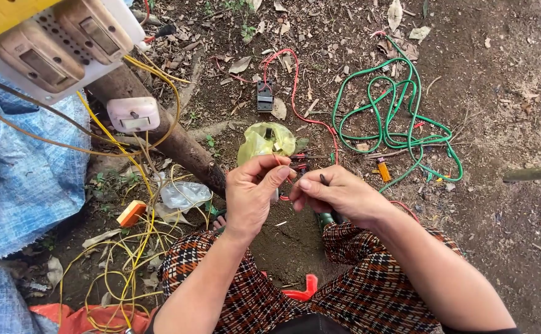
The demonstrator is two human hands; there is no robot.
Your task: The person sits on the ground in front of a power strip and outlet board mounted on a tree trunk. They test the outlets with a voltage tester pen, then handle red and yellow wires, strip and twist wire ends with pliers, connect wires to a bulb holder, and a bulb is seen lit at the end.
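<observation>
My left hand [253, 193] and my right hand [337, 193] meet over bare dirt, above my knees in checked trousers [369, 291]. The left hand's fingers pinch the end of a thin red wire [295, 99]. A small dark piece pokes out between the fingers of my right hand, which also pinch the wire's end. The red wire runs up from the hands to a small black part [265, 97] on the ground. A crumpled yellow-green plastic bag [265, 140] lies just beyond my hands.
A white board with two beige switch boxes [60, 46] hangs at top left, yellow wires [128, 247] trailing down. A pale switch [134, 114] sits on a wooden pole [177, 145]. Coiled green wire [400, 111] lies right; blue tarp [17, 179] left; an orange block [130, 213].
</observation>
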